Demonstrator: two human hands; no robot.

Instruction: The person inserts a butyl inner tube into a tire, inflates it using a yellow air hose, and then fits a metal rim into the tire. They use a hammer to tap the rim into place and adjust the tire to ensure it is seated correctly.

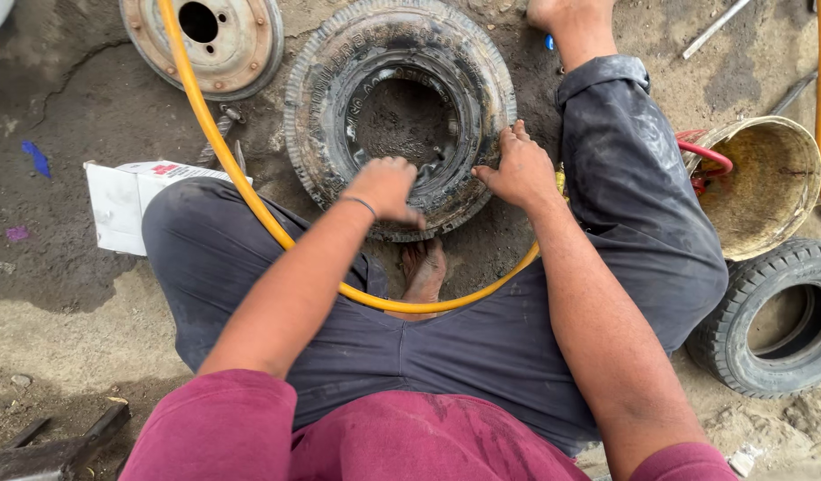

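A small worn black tyre lies flat on the dirt ground between my legs. My left hand is at its near inner rim, fingers curled over the rubber edge. My right hand presses flat on the tyre's right sidewall, fingers spread. A yellow hose runs from the top left across my left thigh and curves under the tyre's near edge. My bare foot rests just below the tyre.
A rusty metal wheel rim lies at the top left. A white carton sits left of my knee. At right stand a dirty bucket and a second small tyre. Metal rods lie top right.
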